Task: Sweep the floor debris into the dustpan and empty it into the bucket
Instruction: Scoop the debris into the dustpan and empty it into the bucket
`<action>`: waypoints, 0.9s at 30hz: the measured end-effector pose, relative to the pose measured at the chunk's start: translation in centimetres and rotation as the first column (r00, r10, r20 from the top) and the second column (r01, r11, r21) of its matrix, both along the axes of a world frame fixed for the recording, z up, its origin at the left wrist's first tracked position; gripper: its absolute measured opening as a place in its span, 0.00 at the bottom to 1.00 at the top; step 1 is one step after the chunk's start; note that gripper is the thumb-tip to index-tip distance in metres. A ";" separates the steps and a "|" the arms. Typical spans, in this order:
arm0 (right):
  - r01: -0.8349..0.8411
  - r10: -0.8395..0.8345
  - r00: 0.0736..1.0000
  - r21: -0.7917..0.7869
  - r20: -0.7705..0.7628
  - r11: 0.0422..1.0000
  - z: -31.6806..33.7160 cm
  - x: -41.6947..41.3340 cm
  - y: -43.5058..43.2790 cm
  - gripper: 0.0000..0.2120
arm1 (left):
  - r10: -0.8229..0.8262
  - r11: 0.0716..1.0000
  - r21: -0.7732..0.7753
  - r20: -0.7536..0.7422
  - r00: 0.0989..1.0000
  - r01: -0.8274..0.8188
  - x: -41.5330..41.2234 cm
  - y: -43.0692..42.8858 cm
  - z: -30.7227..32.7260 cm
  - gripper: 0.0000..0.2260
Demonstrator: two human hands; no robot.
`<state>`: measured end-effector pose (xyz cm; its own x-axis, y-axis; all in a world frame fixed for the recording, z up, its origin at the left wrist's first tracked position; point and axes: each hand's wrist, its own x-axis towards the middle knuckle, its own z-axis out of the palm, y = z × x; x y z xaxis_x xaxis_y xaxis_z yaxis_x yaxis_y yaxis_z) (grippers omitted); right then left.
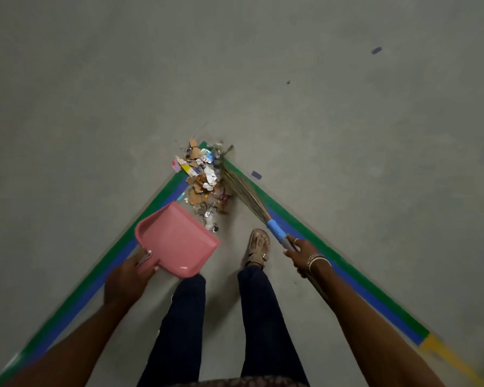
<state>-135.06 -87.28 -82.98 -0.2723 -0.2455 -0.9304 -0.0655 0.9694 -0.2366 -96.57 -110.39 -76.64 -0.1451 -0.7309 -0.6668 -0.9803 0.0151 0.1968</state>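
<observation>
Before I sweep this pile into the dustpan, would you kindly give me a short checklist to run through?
1. Left hand holds the dustpan by its handle: ok.
2. Right hand holds the broom: ok.
3. Broom lies along the pile on the side away from the dustpan: ok.
4. Dustpan lip flat on the floor against the pile: cannot tell.
5. All debris gathered: not ok, a blue scrap lies apart, right of the broom.
6. Bucket within sight: not ok, none in view.
</observation>
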 end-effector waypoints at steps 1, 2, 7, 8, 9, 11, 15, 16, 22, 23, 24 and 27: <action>-0.035 0.035 0.999 -0.008 0.008 0.999 1.1 -0.2 1.1 0.28 | 0.035 0.999 0.022 0.012 0.999 -0.035 -0.2 0.9 0.5 0.20; -0.069 0.069 0.998 -0.021 0.001 0.997 2.3 -0.4 2.2 0.27 | 0.070 0.997 0.029 0.009 0.998 -0.070 -0.2 1.8 0.8 0.21; -0.206 0.196 0.973 -0.080 -0.126 0.975 5.8 -3.2 5.5 0.28 | 0.206 0.978 0.020 0.033 0.978 -0.207 -0.8 6.0 3.3 0.23; -0.245 0.228 0.959 -0.087 -0.167 0.966 5.8 -4.0 5.5 0.28 | 0.227 0.974 0.016 0.036 0.973 -0.228 -0.6 6.8 3.5 0.22; -0.278 0.254 0.943 -0.089 -0.213 0.957 5.4 -4.8 5.3 0.29 | 0.234 0.972 0.017 0.042 0.971 -0.234 -0.3 7.5 3.6 0.21; -0.317 0.284 0.914 -0.072 -0.289 0.946 3.8 -6.6 3.9 0.31 | 0.249 0.968 0.021 0.043 0.968 -0.250 0.2 8.8 3.3 0.21; -0.315 0.288 0.891 -0.019 -0.351 0.949 -0.5 -9.5 -3.1 0.30 | 0.339 0.941 -0.014 0.023 0.940 -0.339 1.1 10.9 2.0 0.25; -0.300 0.273 0.895 -0.023 -0.354 0.954 -1.5 -9.7 -5.1 0.30 | 0.358 0.934 -0.025 0.017 0.934 -0.357 1.4 11.6 1.7 0.25; -0.304 0.263 0.890 -0.055 -0.373 0.951 -5.6 -9.5 -16.5 0.26 | 0.488 0.872 -0.047 -0.001 0.873 -0.488 3.1 15.1 0.1 0.27; -0.334 0.300 0.882 -0.034 -0.364 0.942 -6.1 -9.3 -17.9 0.24 | 0.497 0.866 -0.052 -0.009 0.868 -0.497 3.3 15.6 -0.3 0.27; -0.382 0.354 0.863 -0.007 -0.359 0.924 -6.5 -8.9 -18.8 0.22 | 0.501 0.864 -0.059 -0.013 0.865 -0.501 3.5 16.0 -0.8 0.27; -0.573 0.556 0.731 0.087 -0.396 0.815 -7.3 -7.8 -19.1 0.19 | 0.493 0.868 -0.067 -0.019 0.870 -0.493 4.0 17.4 -1.7 0.26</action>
